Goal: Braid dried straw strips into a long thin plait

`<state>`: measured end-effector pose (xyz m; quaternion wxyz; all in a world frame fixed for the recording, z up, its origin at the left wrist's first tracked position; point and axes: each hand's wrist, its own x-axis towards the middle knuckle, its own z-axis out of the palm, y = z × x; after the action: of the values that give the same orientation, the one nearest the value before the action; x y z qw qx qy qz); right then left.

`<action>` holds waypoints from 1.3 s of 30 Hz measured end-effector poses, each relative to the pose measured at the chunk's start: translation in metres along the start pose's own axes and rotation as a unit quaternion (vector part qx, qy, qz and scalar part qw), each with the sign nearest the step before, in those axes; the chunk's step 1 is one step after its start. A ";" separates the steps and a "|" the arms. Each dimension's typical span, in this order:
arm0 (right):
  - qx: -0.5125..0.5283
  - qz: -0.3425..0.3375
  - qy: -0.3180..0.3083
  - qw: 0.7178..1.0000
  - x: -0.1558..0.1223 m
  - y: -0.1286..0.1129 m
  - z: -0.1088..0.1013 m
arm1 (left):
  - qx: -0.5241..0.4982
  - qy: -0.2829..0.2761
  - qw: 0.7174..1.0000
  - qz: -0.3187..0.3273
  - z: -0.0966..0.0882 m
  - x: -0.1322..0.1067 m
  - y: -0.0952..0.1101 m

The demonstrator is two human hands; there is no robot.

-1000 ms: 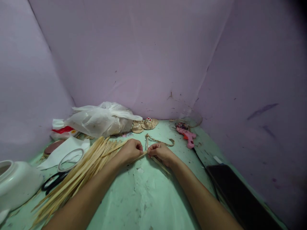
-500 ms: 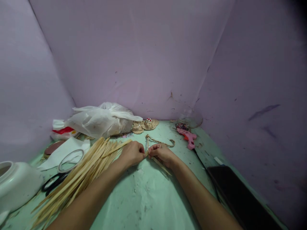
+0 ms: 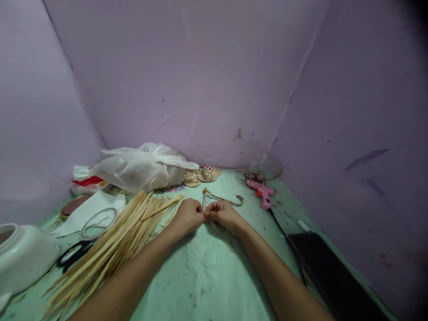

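Note:
My left hand (image 3: 187, 215) and my right hand (image 3: 223, 213) meet knuckle to knuckle over the green table (image 3: 200, 276). Both pinch the near end of a thin braided straw cord (image 3: 219, 197), which runs away from my fingers and loops toward the back. Loose strip ends trail under my right wrist. A long bundle of pale straw strips (image 3: 113, 243) lies just left of my left forearm.
A white plastic bag (image 3: 140, 167) and small woven straw discs (image 3: 202, 174) sit at the back. A pink glue gun (image 3: 262, 192) lies at the right, a dark flat slab (image 3: 329, 276) nearer. Scissors (image 3: 72, 254), a wire ring (image 3: 98, 217) and a white jar (image 3: 23, 254) are left.
My hands have drawn closer together until their fingers touch; the strip stretched between them is now hidden inside the pinch. Everything else lies as before.

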<state>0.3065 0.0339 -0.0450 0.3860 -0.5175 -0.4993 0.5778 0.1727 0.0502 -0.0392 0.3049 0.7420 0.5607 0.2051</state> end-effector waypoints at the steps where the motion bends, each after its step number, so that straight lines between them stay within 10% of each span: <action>1: -0.004 -0.003 0.000 1.000 0.001 0.001 0.000 | -0.031 -0.022 0.999 -0.034 0.001 0.000 0.001; 11: -0.110 -0.052 0.013 0.992 0.009 0.010 0.000 | -0.170 -0.095 0.968 -0.156 -0.001 -0.004 0.008; 19: -0.239 -0.101 0.034 0.965 0.007 0.009 0.000 | -0.106 -0.001 0.994 -0.024 0.003 0.004 -0.004; 32: -0.326 -0.120 0.022 0.937 0.003 0.001 -0.005 | -0.166 -0.073 0.982 -0.060 -0.004 0.000 0.001; 39: -0.459 -0.127 0.090 0.875 -0.010 -0.016 0.006 | -0.136 -0.032 0.988 -0.059 0.003 0.002 0.003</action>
<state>0.3009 0.0261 -0.0277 0.2183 -0.6184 -0.7330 0.1804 0.1770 0.0506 -0.0392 0.4325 0.6651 0.5604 0.2377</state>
